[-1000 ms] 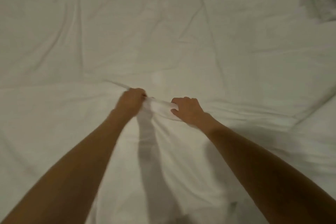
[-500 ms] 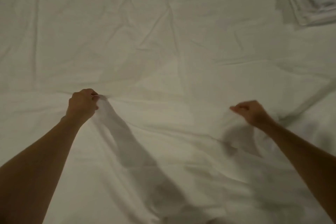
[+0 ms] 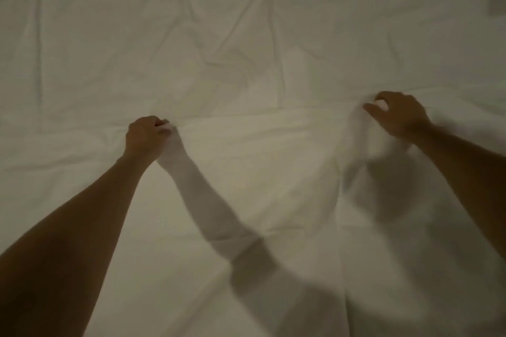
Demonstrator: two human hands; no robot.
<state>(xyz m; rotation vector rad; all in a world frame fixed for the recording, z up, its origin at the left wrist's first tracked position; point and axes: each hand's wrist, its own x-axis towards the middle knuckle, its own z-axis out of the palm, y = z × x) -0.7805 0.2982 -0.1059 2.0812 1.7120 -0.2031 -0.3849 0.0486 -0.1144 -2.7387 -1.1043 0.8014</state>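
Spreading the sheet (image 3: 260, 172) wide now: left hand (image 3: 145, 135) out at 9 o'clock, right hand (image 3: 397, 115) at 3, way further apart than a second ago. Fingers curled, pinching its edge mid-bed (image 3: 246, 22). Probably ready to pull taut.
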